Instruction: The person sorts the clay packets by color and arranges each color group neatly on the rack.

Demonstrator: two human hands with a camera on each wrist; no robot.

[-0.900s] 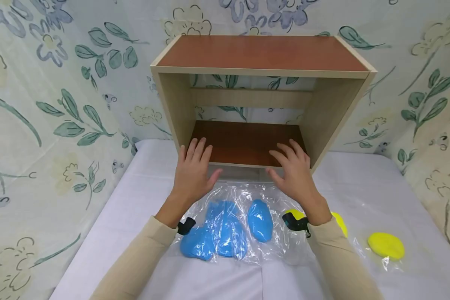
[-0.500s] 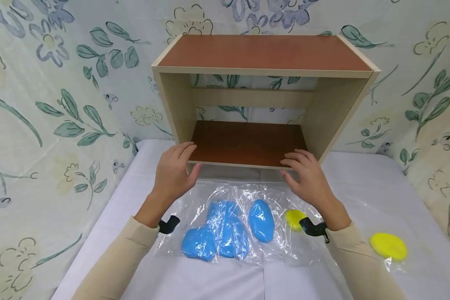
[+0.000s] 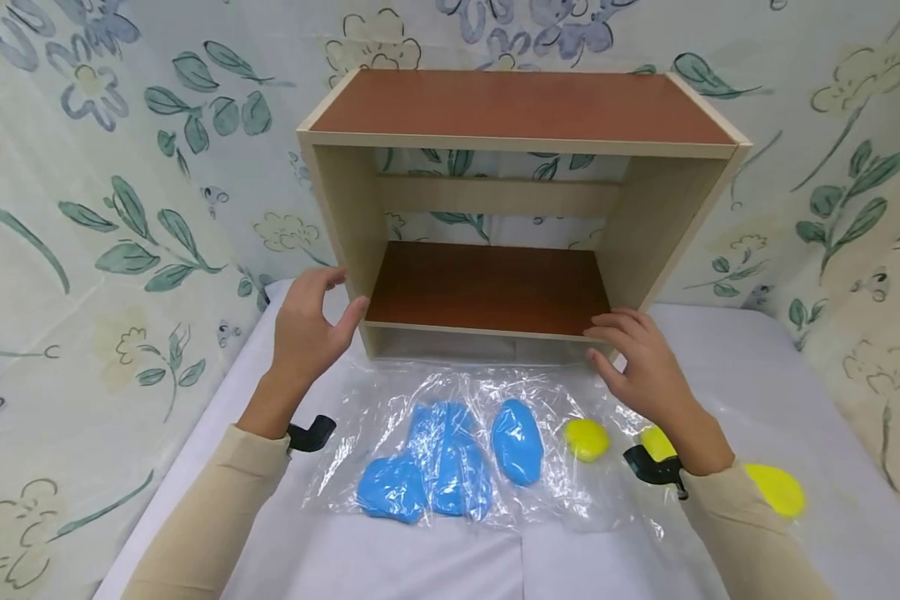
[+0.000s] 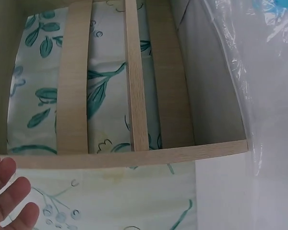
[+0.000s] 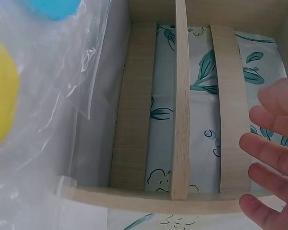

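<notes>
Rectangular pale-wood shelf unit with red-brown boards (image 3: 504, 197) stands between left hand (image 3: 310, 332) and right hand (image 3: 642, 360), long axis running left-right. Both hands: fingers extended, gripping nothing; contact unconfirmed.

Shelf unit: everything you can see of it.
The shelf unit is an open-fronted, wood-look box standing upright on the white cloth. Its sides and edges are pale; its top panel and inner shelf are reddish-brown. Two pale rails cross its open back, one above the inner shelf, one below. The left hand is by its left side, the right hand at its right front edge; contact is unclear.
</notes>
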